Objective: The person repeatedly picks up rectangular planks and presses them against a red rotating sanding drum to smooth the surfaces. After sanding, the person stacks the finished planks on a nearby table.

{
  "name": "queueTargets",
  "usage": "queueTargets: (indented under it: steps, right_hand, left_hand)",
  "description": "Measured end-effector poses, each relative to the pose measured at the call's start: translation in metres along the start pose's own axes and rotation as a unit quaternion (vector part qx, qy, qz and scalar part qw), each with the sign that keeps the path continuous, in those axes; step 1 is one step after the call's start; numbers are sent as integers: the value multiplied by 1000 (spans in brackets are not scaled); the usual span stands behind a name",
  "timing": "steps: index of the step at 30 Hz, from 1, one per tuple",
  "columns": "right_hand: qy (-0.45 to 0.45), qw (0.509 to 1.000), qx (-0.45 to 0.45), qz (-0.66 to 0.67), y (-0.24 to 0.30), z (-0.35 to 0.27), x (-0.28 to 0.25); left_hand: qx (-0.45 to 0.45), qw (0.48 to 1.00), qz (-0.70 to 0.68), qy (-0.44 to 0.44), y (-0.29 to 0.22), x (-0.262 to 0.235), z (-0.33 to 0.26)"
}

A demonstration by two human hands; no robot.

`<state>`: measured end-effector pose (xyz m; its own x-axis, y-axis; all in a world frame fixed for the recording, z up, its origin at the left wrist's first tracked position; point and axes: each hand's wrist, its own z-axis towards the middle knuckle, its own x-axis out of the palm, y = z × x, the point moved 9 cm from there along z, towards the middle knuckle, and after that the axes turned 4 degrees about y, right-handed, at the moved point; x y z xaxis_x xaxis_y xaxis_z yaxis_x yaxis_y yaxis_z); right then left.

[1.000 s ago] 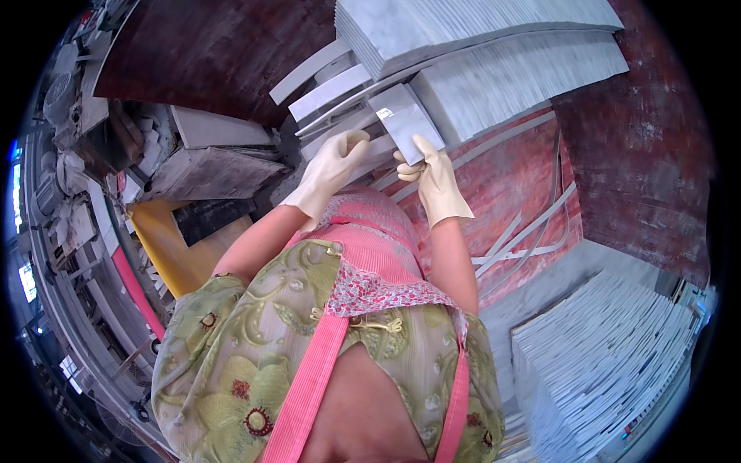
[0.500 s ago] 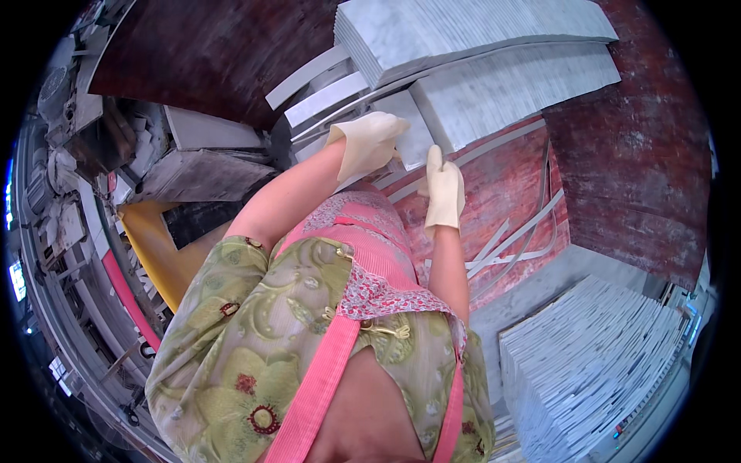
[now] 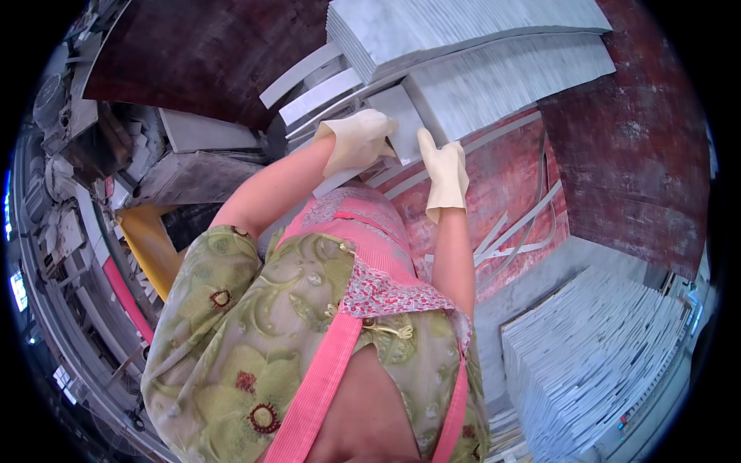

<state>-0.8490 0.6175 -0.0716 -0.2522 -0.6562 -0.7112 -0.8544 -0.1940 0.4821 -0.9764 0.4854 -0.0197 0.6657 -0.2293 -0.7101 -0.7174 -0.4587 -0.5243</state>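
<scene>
My left hand [image 3: 359,140], in a cream rubber glove, is closed at the left edge of a pale grey stone tile [image 3: 399,116]. What its fingers hold is hidden; a thin brownish corner shows just below them. My right hand [image 3: 446,174], gloved alike, is at the tile's near right corner. One digit stands apart from the others and points up toward the tile, with no object visible in the hand. The tile lies against the end of a row of stone tiles [image 3: 502,85] standing on edge.
Behind is a second tile row [image 3: 463,31]. Pale strips [image 3: 320,99] lie left of it. Loose straps [image 3: 517,231] lie on a reddish board [image 3: 494,185]. Another large tile stack [image 3: 594,363] stands at lower right. Grey slabs [image 3: 201,166] and a yellow panel [image 3: 147,243] are at left.
My right hand has shifted up slightly, its digits spreading further apart. My left hand has moved a little to the left. The whole view has shifted slightly.
</scene>
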Motion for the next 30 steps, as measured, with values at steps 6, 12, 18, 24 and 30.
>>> queueTargets:
  steps: [6, 12, 18, 24, 30]
  right_hand:
    - [27, 965, -148, 214, -22, 15, -2]
    - [73, 918, -99, 377, -107, 7, 38]
    - [185, 901, -19, 393, -115, -16, 77]
    - [162, 892, -14, 422, -119, -21, 77]
    - [154, 892, 26, 425, -163, -36, 85]
  left_hand:
    - [-1, 984, -178, -4, 79, 52, 39]
    - [-166, 834, -520, -81, 109, 75, -12]
    - [-123, 768, -629, 4, 67, 115, -13]
    - [70, 817, -568, 72, 81, 151, 60]
    - [-32, 997, 11, 76, 12, 53, 38]
